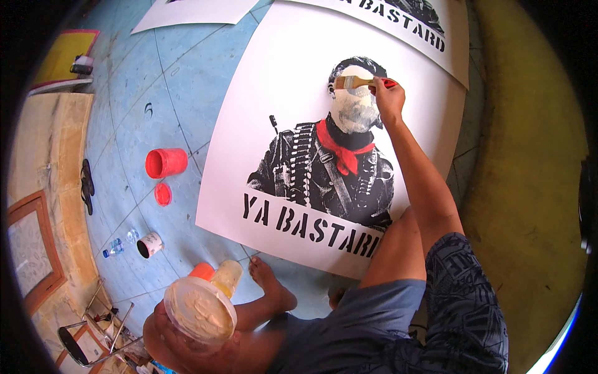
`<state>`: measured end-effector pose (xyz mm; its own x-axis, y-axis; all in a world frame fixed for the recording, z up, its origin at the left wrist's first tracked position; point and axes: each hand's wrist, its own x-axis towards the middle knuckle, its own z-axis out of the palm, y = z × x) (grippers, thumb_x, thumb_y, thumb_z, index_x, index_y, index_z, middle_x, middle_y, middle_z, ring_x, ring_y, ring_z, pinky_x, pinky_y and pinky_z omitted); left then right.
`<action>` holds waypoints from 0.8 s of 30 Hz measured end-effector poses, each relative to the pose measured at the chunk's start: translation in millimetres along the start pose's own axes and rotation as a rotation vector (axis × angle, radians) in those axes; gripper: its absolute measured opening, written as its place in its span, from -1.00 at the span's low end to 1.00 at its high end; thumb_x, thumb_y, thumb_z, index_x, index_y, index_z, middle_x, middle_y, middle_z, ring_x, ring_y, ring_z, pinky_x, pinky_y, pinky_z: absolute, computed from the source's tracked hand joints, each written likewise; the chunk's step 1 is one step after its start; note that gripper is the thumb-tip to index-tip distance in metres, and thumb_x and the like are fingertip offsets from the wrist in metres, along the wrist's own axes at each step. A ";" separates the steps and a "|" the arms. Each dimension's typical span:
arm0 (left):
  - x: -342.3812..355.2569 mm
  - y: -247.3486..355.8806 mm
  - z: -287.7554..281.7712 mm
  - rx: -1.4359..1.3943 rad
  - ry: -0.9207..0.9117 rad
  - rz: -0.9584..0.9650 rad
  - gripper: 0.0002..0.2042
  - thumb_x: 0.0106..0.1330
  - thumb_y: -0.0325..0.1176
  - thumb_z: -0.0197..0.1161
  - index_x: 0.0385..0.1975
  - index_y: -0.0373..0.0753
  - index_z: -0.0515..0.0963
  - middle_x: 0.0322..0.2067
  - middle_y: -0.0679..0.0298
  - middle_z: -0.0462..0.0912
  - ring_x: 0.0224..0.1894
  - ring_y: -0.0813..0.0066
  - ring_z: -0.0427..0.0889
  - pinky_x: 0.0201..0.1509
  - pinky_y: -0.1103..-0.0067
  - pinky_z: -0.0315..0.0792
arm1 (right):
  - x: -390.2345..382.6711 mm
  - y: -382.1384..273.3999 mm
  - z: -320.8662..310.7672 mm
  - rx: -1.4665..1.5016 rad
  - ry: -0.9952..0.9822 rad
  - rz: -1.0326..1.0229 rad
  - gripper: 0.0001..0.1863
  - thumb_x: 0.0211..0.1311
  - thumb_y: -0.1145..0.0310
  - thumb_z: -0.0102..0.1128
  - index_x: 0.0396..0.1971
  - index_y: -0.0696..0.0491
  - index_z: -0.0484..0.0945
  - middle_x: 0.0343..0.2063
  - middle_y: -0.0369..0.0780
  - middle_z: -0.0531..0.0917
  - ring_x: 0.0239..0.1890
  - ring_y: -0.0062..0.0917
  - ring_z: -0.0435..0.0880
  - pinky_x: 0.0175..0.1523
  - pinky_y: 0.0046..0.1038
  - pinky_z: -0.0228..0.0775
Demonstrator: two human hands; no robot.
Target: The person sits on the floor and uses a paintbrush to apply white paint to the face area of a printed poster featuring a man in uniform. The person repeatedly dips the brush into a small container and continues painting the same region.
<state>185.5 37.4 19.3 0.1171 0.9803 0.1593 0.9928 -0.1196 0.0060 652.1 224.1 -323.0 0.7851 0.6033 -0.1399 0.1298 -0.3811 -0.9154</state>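
Observation:
My right hand [390, 103] is closed round the red and wooden handle of a flat paintbrush [361, 82]. Its bristles lie over the eye area of a cream-painted face on a large white poster [265, 103]. That poster shows a black figure with a red neckerchief [339, 149] above bold black lettering. At the lower left, my left hand [177, 333] grips a clear plastic tub [200, 310] of cream paint near my bent left knee. The tub hides part of the fingers.
Left of the poster stand an open red paint pot [167, 163], its red lid [163, 194], a dark-mouthed can [150, 245] and a plastic bottle [113, 248]. A yellowish container [227, 277] is near my foot. More posters [430, 34] overlap behind. A chair [78, 346] stands lower left.

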 end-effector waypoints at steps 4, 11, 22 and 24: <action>9.3 -16.9 1.5 -0.274 -0.070 0.064 -0.08 -0.28 -0.05 0.53 0.22 -0.27 0.41 0.04 -0.11 0.58 0.09 -0.10 0.58 0.21 0.12 0.44 | -9.9 -7.2 -18.8 0.439 0.114 0.012 -0.74 0.31 0.38 0.26 -0.23 0.33 0.64 -0.40 -0.08 0.75 -0.38 -0.46 0.75 -0.17 -0.49 0.62; 39.5 -7.5 37.8 -0.769 -0.043 -0.018 -0.06 -0.25 -0.47 0.61 0.29 -0.33 0.30 0.12 -0.05 0.53 0.18 0.11 0.56 0.24 0.30 0.47 | -82.7 -104.5 -97.5 0.805 0.062 -0.074 -0.74 0.44 0.34 0.20 -0.08 0.26 0.57 -0.18 -0.14 0.68 -0.16 -0.43 0.73 0.07 -0.40 0.61; 102.8 51.5 92.2 -0.703 -0.044 0.377 -0.08 -0.10 -0.28 0.63 0.26 -0.32 0.17 0.11 -0.10 0.45 0.12 -0.09 0.56 0.08 0.22 0.57 | -278.7 -268.6 -185.5 0.406 -0.082 -0.469 -0.79 0.43 0.39 0.20 -0.19 0.27 0.64 -0.34 -0.17 0.72 -0.26 -0.53 0.72 -0.04 -0.48 0.57; 99.2 56.0 90.1 -0.734 -0.025 0.400 -0.09 -0.09 -0.26 0.63 0.25 -0.32 0.18 0.12 -0.09 0.44 0.13 -0.08 0.55 0.09 0.23 0.56 | -294.0 -272.4 -192.7 0.308 -0.050 -0.540 -0.78 0.44 0.36 0.21 -0.16 0.25 0.63 -0.32 -0.20 0.71 -0.28 -0.55 0.70 -0.04 -0.50 0.55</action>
<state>254.9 142.2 -53.6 0.4661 0.8445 0.2637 0.6091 -0.5225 0.5966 502.6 15.5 40.2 0.6272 0.6895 0.3622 0.3140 0.2017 -0.9278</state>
